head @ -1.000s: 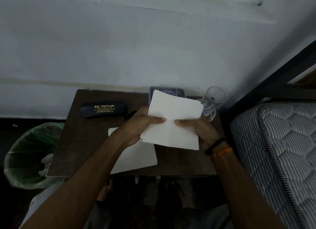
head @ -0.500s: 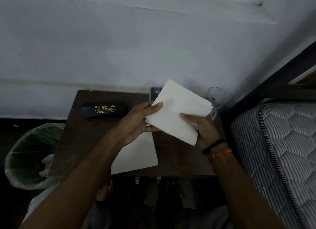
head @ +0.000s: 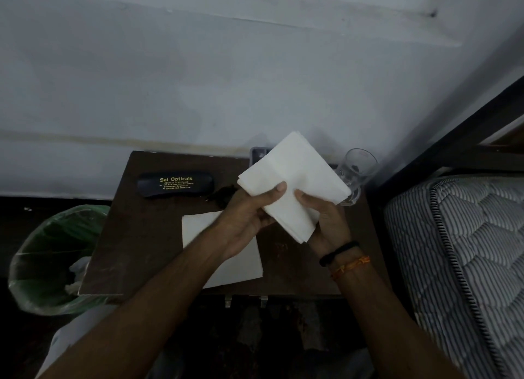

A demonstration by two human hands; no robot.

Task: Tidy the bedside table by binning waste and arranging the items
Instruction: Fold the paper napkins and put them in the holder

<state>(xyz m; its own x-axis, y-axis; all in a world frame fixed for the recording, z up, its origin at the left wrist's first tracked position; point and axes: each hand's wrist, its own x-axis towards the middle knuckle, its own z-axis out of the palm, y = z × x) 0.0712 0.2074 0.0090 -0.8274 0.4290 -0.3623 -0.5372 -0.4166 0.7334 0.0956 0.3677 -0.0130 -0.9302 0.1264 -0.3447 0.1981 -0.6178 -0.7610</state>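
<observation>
Both hands hold a stack of folded white napkins [head: 295, 180] above the dark wooden bedside table [head: 141, 237]. My left hand [head: 246, 217] grips its left edge with the thumb on top, and my right hand [head: 326, 223] grips the lower right part. The stack is turned like a diamond. Another white napkin [head: 235, 265] lies flat on the table under my left forearm. A black spectacle case [head: 175, 183] marked "Sai Opticals" lies at the back left. A clear glass [head: 358, 172] stands at the back right, partly behind the napkins.
A green-lined bin [head: 48, 254] with white waste stands on the floor left of the table. A dark phone-like item [head: 259, 154] peeks out behind the napkins at the wall. A striped mattress [head: 467, 251] on a black bed frame borders the table's right side.
The napkin stack has rotated clockwise into a diamond and risen slightly toward the wall. Both hands shifted their hold closer together at its lower part.
</observation>
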